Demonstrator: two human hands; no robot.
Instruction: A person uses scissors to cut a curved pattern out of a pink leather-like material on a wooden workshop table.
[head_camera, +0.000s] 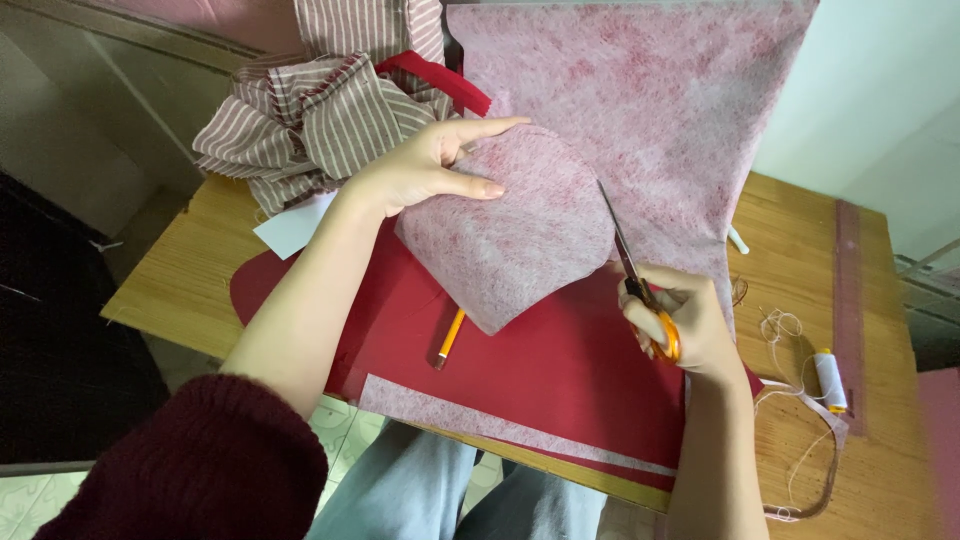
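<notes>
My left hand (425, 170) grips the rounded cut flap of a thin pinkish-white interfacing sheet (650, 90), thumb on top and fingers spread along its curved edge. The flap (520, 235) lies lifted over a red fabric piece (560, 370). My right hand (680, 320) holds orange-handled scissors (640, 275), with the blades pointing up and away into the interfacing along the curve's right side.
A wooden table (180, 280) carries everything. Striped brown-and-white cloth (320, 120) is heaped at the back left, with white paper (295, 225) beneath. An orange pencil (450, 338) lies on the red fabric, a cut interfacing strip (480, 420) near the front edge. A white thread spool (830, 380) sits right.
</notes>
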